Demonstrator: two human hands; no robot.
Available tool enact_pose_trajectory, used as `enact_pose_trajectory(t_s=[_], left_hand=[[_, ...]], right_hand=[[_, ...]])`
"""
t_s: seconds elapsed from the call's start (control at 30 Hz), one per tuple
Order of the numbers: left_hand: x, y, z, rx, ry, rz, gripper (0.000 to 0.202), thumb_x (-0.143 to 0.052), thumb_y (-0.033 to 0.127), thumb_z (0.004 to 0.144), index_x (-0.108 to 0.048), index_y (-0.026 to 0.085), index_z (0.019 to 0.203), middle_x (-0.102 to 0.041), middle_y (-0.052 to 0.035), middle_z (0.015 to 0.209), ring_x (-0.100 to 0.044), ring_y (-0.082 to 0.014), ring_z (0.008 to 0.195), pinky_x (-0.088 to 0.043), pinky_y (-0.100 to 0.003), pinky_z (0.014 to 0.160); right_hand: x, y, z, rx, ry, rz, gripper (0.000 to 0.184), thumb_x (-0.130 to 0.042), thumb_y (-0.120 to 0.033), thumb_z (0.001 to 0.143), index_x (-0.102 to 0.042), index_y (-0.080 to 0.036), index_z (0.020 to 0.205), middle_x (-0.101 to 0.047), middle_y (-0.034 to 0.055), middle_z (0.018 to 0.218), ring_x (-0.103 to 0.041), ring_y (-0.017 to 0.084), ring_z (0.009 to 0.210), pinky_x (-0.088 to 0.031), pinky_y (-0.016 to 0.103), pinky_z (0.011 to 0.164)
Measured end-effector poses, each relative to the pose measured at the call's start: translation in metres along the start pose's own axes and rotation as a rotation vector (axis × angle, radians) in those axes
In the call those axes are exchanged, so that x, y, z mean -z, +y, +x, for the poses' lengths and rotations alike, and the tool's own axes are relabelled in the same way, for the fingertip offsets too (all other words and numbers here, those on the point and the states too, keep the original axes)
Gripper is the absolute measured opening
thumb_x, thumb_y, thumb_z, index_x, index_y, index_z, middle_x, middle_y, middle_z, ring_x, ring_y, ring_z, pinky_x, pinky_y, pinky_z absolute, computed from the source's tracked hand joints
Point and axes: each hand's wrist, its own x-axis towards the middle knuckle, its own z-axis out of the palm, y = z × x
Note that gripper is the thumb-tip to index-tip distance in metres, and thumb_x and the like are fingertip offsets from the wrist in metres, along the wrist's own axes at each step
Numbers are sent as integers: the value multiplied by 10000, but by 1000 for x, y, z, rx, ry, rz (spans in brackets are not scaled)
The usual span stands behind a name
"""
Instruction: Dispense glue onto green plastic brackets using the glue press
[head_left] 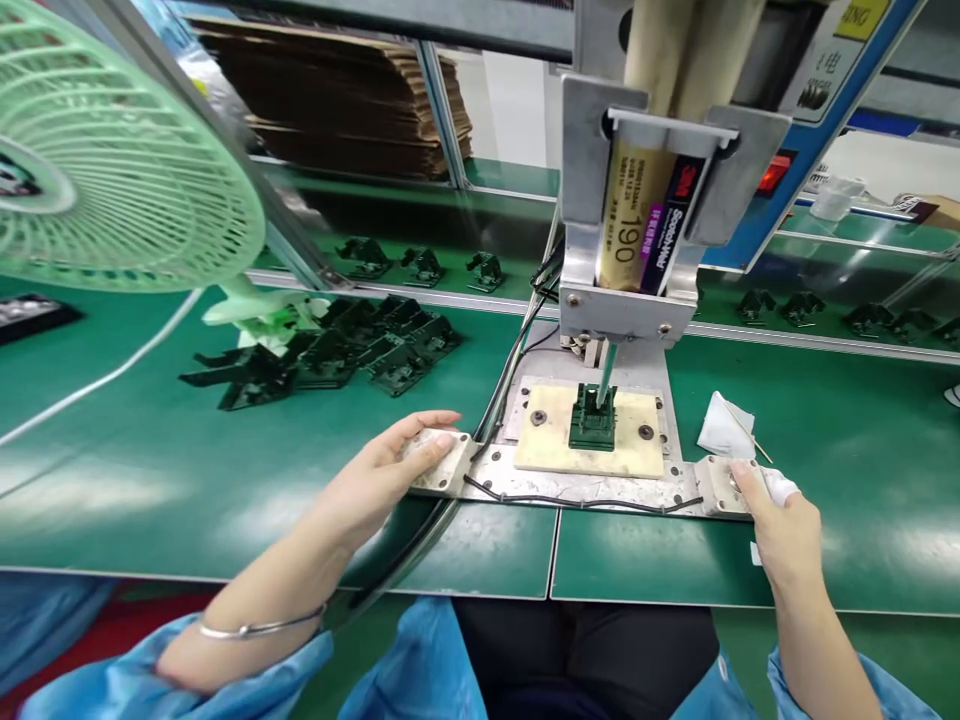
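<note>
My left hand [397,460] grips the left button box [450,470] of a metal base, its thumb on top and its fingers along the far side. My right hand [787,520] is closed round the right button box [720,487], thumb pressed on top. Something white, perhaps a cloth or finger cover, shows at its fingers [780,488]. Between the hands, a dark green plastic part [592,425] sits on a cream fixture plate [540,450]. Above it, the nozzle [607,370] of an adhesive cartridge [649,215] reaches down to the part.
A green fan [135,160] stands at left beside a cluster of dark plastic parts [397,345]. More parts [424,267] line the back ledge. A white wipe [724,425] and thin stick [754,440] lie right of the fixture. Black cables [502,390] run past the base's left side.
</note>
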Motion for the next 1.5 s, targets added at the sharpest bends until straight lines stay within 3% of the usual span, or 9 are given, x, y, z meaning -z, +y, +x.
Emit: enact_pose_trajectory(t_s=[0.1,0.27,0.47,0.7,1.5], left_hand=[[-9,-6,-1,-29,43,-85,720,-894,601,564,-656,219,1125,-722,-24,940,-672,-174,751,-551,-220,642],[-12,-19,0,-107,175,-148,629,-832,617,647,-652,215,1097,-729,-30,953,-668,-183,788,-549,-238,691],[-12,-23,1,-104,173,-139,569,-823,570,680,-661,209,1088,-740,-20,911,-650,-178,767,-520,-235,687],[-10,-25,2,-112,162,-133,537,-804,563,723,-656,213,1102,-734,-14,941,-640,-169,794,-515,-224,714],[-11,-24,1,-113,176,-105,519,-793,550,729,-649,216,1099,-732,-17,944,-638,-185,772,-502,-246,689]], right_hand=[[-3,8,-1,51,47,10,730,-706,-796,560,-779,-131,852,-777,159,847,-709,374,892,-514,401,738],[-6,22,0,168,68,4,795,-629,-837,658,-788,-127,978,-782,167,963,-701,386,990,-501,427,832],[-5,22,1,188,86,-35,796,-615,-842,668,-795,-121,951,-782,163,873,-717,368,903,-505,404,761],[-5,19,-1,137,56,-4,786,-631,-830,665,-791,-131,987,-781,161,957,-702,374,992,-506,407,837],[-5,18,-3,134,54,24,781,-652,-809,668,-791,-122,1013,-778,172,985,-695,385,1022,-507,422,860]])
